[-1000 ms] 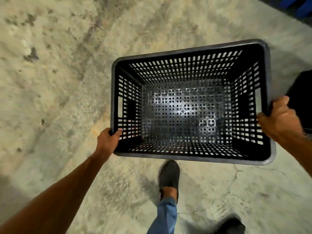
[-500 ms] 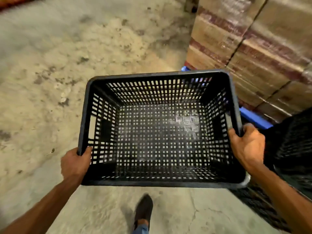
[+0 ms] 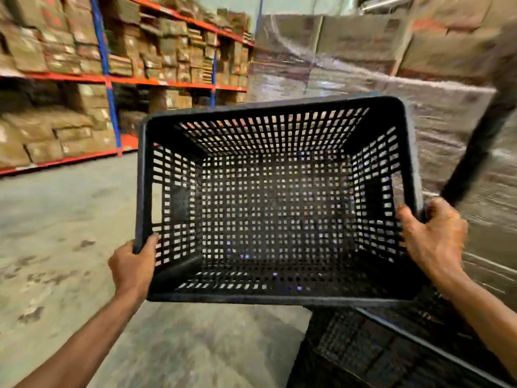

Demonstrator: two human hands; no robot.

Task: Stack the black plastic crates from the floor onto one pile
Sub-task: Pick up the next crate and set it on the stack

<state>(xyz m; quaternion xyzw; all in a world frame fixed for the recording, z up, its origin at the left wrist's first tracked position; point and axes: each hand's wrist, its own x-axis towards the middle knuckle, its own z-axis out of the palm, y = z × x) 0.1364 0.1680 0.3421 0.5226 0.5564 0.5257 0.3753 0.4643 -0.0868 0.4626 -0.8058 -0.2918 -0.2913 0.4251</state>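
- Carrying one black crate (image 3: 275, 208) through the air, I have it held up in front of me, open side toward the camera, tilted a little and empty.
- My left hand (image 3: 131, 266) is clenched on the crate's left rim near the lower corner, thumb hooked inside the wall.
- My right hand (image 3: 436, 239) grasps the right rim, fingers wrapped over the edge.
- The pile (image 3: 391, 348) of black crates sits low on my right, its top rim showing just under the carried crate's near right corner; whether the two touch I cannot tell.
- I judge this as the carry-over step: the crate is off the floor (image 3: 70, 247) but not yet on the pile.
- Next I need to shift it rightward, level it, line its corners with the rim below, then lower it until it seats.
- Wrapped boxes (image 3: 349, 68) stand close behind, so I should watch the far edge.
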